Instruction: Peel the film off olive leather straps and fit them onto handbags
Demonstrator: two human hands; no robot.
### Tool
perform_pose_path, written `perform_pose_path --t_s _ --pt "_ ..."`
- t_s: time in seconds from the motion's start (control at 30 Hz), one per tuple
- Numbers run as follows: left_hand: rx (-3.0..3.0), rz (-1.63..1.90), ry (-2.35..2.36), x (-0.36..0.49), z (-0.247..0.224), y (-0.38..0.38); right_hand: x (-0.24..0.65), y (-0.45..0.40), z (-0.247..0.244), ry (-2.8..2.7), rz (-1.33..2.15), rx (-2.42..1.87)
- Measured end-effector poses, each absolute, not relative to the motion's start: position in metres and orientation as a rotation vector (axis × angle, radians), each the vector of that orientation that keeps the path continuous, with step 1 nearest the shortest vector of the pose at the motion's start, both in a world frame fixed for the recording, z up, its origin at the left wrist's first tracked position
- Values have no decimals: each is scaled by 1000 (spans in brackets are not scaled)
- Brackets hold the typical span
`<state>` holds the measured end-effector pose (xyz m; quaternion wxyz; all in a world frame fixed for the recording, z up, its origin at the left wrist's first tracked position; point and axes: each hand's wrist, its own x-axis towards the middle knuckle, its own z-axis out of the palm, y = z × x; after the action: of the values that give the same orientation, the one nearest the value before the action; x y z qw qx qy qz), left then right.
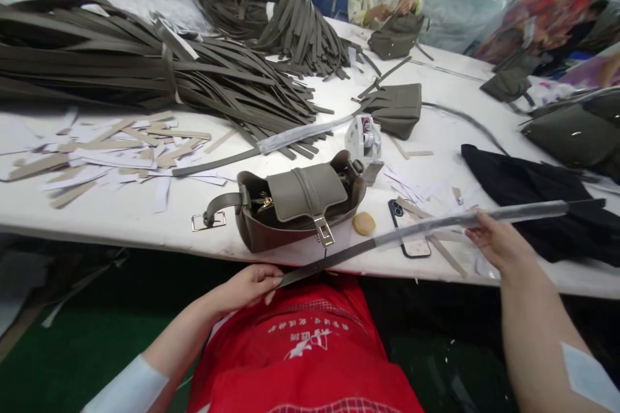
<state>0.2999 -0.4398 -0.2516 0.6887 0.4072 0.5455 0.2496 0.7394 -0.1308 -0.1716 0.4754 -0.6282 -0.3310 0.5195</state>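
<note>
A long grey-green bag strap [345,254], partly wrapped in clear plastic, stretches slantwise between my two hands. My left hand [256,284] pinches its lower end in front of the red apron. Further along, my right hand [498,239] grips the plastic-wrapped part, and the far end sticks out beyond it. Just behind the strap a grey-green handbag [252,222] stands upright on the table. Its flap carries a gold metal clasp, and a short side strap with a gold buckle [209,221] lies out to the left.
Bundled straps [121,71] and paper and tan strips [111,155] cover the table's left. Near the handbag are a white device [363,139], a yellow disc [363,224] and a phone [411,239]. Black cloth [523,200] and another bag [394,110] lie rightward. Two people work opposite.
</note>
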Motion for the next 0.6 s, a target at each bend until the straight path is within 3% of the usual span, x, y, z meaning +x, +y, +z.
perform_pose_path --t_s 0.33,0.6 --pt "819 724 958 338 -195 -423 690 -197 -159 -961 1461 -1418" --pt "947 735 902 343 -164 -431 669 -253 -125 -963 913 -1324"
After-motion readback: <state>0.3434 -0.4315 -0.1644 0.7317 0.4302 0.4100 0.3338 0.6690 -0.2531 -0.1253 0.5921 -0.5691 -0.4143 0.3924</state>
